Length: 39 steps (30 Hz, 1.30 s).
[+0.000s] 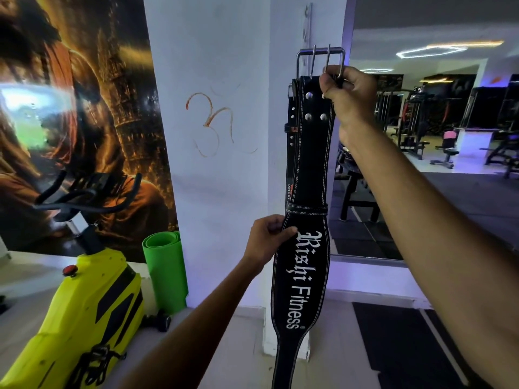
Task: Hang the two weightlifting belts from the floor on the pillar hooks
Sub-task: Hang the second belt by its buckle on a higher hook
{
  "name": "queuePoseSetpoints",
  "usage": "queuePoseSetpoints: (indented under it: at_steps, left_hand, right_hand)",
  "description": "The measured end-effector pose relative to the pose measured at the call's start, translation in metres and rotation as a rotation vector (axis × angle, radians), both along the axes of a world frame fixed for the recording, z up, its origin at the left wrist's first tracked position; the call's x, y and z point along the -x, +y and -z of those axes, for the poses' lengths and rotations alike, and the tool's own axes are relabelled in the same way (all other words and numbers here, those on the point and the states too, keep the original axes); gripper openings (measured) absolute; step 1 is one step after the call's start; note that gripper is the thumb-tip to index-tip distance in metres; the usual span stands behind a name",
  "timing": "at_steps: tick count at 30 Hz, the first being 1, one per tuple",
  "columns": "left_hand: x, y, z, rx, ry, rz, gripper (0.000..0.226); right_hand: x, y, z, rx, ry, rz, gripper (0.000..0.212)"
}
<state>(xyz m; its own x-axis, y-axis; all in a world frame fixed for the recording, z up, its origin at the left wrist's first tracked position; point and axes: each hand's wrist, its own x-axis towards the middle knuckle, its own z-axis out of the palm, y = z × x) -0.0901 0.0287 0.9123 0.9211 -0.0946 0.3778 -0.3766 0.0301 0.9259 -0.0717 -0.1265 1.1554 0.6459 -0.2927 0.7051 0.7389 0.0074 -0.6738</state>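
Against the white pillar (224, 164), at the corner where the hook strip (307, 21) runs up the edge, you are holding a black weightlifting belt (300, 276) vertically, buckle end up. It hangs full length so that its weight pulls it straight and the buckle presents squarely to the hooks.

Behind it, a second belt (290, 130) shows as a dark strap with rivets along the pillar edge. It appears to be hung already, though its hook is hidden, so this cannot be confirmed.

Your right hand (346, 94) is clenched around the top of the front belt, fingers closed just below the steel buckle (320, 61). This leaves the buckle frame free above the fist to be lifted over a hook.

Your left hand (268, 238) pinches the belt edge just above the lettering, thumb on the face. This grip steadies the lower length and stops it from swinging.

The buckle sits below the visible hooks. Judged from this, the step in hand is raising and seating the buckle.
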Motion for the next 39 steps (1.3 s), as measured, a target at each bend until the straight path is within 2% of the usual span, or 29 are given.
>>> queuePoseSetpoints:
  at_steps: [3,7,11,16,19,22,24,28,30,33,36,39]
  left_hand:
    - [0.004,-0.002,0.033,-0.008,0.074,0.032,0.010]
    - [0.011,0.003,0.087,-0.130,0.152,0.035,0.017]
    - [0.009,0.009,0.096,-0.207,0.169,0.082,0.024]
    - [0.004,0.010,0.043,-0.196,0.075,0.021,0.040]
    - [-0.005,0.010,-0.012,-0.052,0.007,-0.051,0.028]
    - [-0.013,0.007,-0.069,0.025,-0.190,-0.128,0.013]
    - [-0.016,0.001,-0.104,0.021,-0.335,-0.167,0.007]
    - [-0.017,-0.020,-0.163,-0.024,-0.559,-0.289,0.026]
    - [-0.021,-0.031,-0.177,-0.135,-0.648,-0.386,0.031]
    - [-0.031,-0.046,-0.189,-0.241,-0.613,-0.400,0.033]
    - [-0.040,-0.058,-0.195,-0.199,-0.515,-0.334,0.027]
    - [-0.049,-0.063,-0.196,-0.152,-0.534,-0.289,0.019]
  right_hand:
    - [0.001,-0.001,0.001,-0.011,0.011,0.005,0.020]
    - [-0.002,-0.004,0.008,-0.014,0.035,0.024,0.021]
    - [-0.003,-0.004,0.017,-0.017,0.058,0.001,0.021]
    - [-0.001,-0.007,0.022,-0.025,0.058,-0.014,0.022]
    - [0.000,-0.009,0.028,-0.039,0.054,-0.004,0.026]
    - [-0.002,-0.013,0.037,-0.048,0.036,0.001,0.037]
    - [-0.004,-0.014,0.041,-0.014,0.016,0.011,0.039]
    - [-0.006,-0.015,0.045,0.002,0.004,-0.046,0.031]
    - [-0.005,-0.018,0.046,0.005,-0.014,-0.043,0.028]
    - [-0.009,-0.024,0.045,0.026,-0.043,-0.105,0.031]
    - [-0.016,-0.035,0.044,0.075,-0.026,-0.105,0.030]
    - [-0.025,-0.048,0.046,0.074,-0.010,-0.099,0.027]
